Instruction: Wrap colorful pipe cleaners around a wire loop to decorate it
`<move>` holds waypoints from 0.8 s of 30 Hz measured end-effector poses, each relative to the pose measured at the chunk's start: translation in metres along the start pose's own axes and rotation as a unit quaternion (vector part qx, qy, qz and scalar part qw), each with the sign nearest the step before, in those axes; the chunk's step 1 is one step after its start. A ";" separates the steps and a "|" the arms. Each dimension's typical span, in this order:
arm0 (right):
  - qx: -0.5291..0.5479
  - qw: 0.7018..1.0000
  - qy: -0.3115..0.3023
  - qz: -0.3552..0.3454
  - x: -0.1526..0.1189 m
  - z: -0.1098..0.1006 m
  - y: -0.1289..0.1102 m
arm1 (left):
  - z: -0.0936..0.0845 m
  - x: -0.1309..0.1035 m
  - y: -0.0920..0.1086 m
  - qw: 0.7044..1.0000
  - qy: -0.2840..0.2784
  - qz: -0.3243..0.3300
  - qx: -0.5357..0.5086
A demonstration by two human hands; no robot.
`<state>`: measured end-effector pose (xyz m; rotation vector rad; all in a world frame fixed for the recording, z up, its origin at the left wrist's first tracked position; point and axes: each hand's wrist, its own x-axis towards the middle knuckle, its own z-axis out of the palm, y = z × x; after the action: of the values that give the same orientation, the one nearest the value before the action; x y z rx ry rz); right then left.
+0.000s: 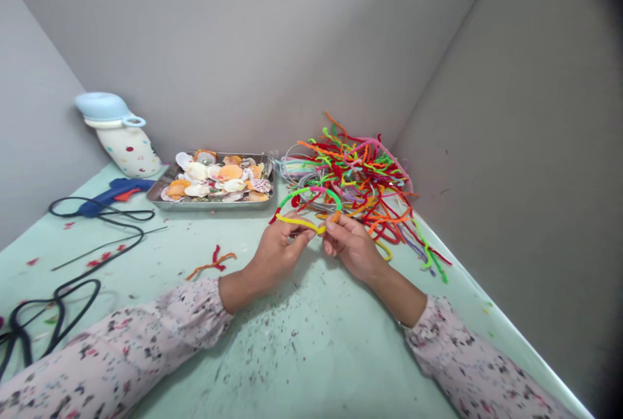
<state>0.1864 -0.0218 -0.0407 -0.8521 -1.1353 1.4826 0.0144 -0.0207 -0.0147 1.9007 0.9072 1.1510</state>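
Observation:
A ring of pipe cleaners [298,193], in green, pink, yellow, orange and dark red, is held up above the table's middle. My left hand [280,255] pinches its yellow lower part between thumb and fingers. On the other side, my right hand [354,245] has closed thumb and fingers on the ring's orange and yellow part. The hands are a small gap apart. Just behind the ring lies a tangled pile of coloured pipe cleaners [363,169].
A metal tray [214,206] of seashells stands at the back, beside a blue glue gun [100,202] with a looping black cord [63,289]. A white bottle [127,146] leans at the back left. A small twisted orange-red piece [214,263] lies near my left wrist.

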 end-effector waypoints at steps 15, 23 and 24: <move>0.012 1.000 -0.008 0.008 0.001 -0.003 0.001 | 0.002 -0.002 -0.003 0.998 0.002 0.013 0.067; 0.026 0.999 -0.026 0.015 0.002 -0.002 0.001 | 0.001 -0.002 -0.006 0.998 0.010 0.036 0.058; 0.029 0.999 -0.029 0.016 0.002 -0.002 0.001 | 0.001 -0.002 -0.006 0.998 0.011 0.037 0.057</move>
<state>0.1877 -0.0197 -0.0419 -0.7956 -1.1204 1.5673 0.0133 -0.0196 -0.0214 2.0318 0.9378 1.1888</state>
